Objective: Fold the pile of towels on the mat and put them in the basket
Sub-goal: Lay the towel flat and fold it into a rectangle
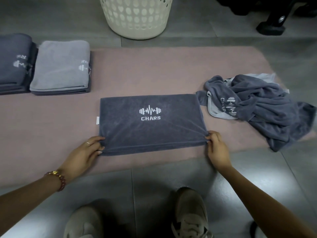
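Both arms reach forward, spread apart. The left hand [86, 152] (bracelet [59, 179] at its wrist) pinches the near left corner of the towel [151, 127]; the right hand [217, 148] pinches its near right corner.

We record a grey tiled floor [151, 189], pale sneakers [190, 213] at its near edge, and black equipment [272, 26] at its far right corner.

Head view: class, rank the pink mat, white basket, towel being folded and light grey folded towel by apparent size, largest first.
1. pink mat
2. towel being folded
3. light grey folded towel and white basket look alike; the basket is cropped by the frame and farther off, so unranked.
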Tool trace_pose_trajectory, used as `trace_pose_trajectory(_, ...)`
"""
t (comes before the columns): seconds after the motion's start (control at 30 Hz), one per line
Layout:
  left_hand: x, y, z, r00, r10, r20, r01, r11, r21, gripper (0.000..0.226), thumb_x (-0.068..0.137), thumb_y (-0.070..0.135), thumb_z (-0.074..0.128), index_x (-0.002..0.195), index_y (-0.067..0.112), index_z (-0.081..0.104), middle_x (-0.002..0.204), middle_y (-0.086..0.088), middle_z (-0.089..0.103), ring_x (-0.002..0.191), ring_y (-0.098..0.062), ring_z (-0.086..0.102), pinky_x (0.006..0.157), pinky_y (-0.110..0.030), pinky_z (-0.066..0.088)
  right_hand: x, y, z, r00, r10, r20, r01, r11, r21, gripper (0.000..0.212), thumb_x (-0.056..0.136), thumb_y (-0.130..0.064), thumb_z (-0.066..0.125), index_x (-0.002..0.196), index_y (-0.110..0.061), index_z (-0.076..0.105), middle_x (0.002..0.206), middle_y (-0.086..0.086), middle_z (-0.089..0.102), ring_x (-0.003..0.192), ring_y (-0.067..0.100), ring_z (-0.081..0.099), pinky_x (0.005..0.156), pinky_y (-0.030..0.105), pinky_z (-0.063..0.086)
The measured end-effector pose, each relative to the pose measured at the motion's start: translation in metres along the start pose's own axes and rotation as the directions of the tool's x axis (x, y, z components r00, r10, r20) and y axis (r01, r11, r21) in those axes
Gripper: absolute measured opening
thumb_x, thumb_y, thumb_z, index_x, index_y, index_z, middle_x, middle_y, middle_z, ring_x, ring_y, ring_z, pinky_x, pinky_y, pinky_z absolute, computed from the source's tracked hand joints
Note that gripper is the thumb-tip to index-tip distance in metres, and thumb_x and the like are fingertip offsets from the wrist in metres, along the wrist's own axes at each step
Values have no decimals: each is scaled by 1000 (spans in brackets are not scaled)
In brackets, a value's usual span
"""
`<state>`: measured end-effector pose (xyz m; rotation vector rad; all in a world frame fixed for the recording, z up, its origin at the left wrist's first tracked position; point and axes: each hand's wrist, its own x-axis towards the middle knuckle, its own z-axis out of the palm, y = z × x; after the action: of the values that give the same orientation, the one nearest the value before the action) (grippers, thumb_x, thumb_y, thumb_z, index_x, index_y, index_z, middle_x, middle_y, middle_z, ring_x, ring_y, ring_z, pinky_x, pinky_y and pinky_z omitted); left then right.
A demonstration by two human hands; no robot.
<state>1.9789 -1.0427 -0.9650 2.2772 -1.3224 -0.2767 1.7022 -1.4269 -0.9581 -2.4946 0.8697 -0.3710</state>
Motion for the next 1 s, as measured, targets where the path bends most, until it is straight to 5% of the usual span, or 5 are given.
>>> trace_pose_trajectory(0.63,2,4,-10,993,116,-11,-113,983,145,59,94,56,29,77,17,69,106,-4,63,93,-15,54,76,-28,36,-5,-4,-5,999,-2,42,-2,995,96,20,77,-14,43,87,-7,58,121,8,55,103,27,57,86,33,46)
trace_pose_trajectory(0.73,19,18,-18,994,71,-87,-56,985,162,59,91,60,31,65,20,66,96,-1,62,89,-13,50,73,-27,27,6,-11,-3,988,89,-124,-73,990,122,33,71,-22,38,85,-8,64,128,11,53,115,31,50,98,43,40)
trace_pose_trajectory(0.83,48,35,-10,993,23,-119,0,983,185,45,89,50,38,90,16,67,111,-5,61,102,-22,56,82,-30,30,28,-41,6,986,51,-156,-54,998,-14,46,76,-24,35,108,-8,64,134,15,50,124,32,43,105,39,30)
trace_pose_trajectory(0.9,66,48,6,1000,2,-28,5,968,251,54,87,48,36,122,13,58,134,-9,51,123,-28,49,98,-39,32,45,-67,20,994,-105,21,107,986,-126,52,84,-28,33,128,-10,55,143,13,44,133,30,37,112,40,24)
trace_pose_trajectory(1.0,69,52,32,987,-105,121,56,935,349,72,90,60,21,146,16,31,152,-7,30,140,-33,24,112,-51,12,54,-78,40,899,-267,347,367,891,-266,62,93,-48,20,146,-19,31,153,4,30,142,25,25,116,37,8)
